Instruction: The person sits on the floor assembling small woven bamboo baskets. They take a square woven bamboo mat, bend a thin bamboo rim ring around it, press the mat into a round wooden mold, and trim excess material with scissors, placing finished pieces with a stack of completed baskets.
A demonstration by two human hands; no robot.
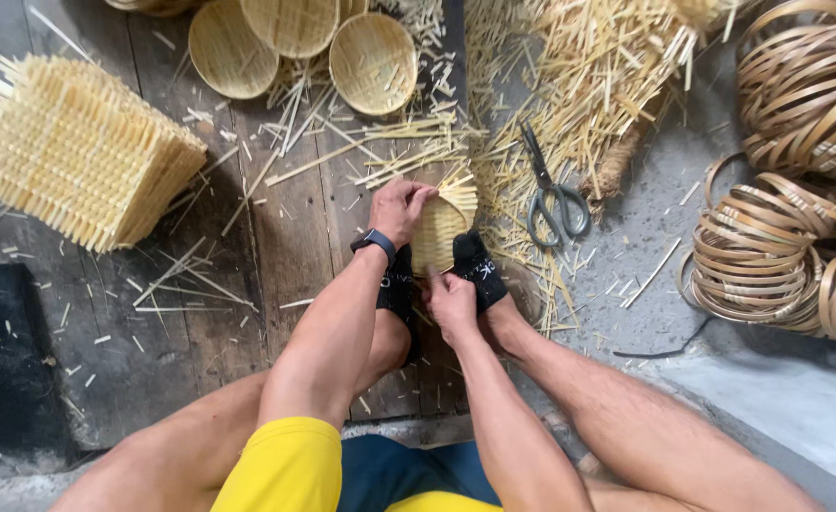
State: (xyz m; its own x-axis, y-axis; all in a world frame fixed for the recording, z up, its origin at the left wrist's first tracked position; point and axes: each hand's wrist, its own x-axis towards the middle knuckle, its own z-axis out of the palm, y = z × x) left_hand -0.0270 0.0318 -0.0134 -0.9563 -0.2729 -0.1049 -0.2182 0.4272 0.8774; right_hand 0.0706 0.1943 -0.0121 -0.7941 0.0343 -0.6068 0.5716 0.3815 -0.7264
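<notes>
A small woven bamboo mat [442,228] stands on edge between my two black-socked feet [480,267], bent into a curve, with loose strip ends sticking out at its top right. My left hand [399,207], a dark watch on its wrist, grips the mat's top left edge. My right hand [448,299] pinches the mat's lower edge close to my feet. Both forearms reach down between my bare knees.
A stack of square woven mats [72,147] lies at the left. Round finished baskets [372,62] sit at the top. Grey scissors [553,194] lie among bamboo strip offcuts [589,76]. Coiled bamboo hoops [769,256] are piled at the right on concrete.
</notes>
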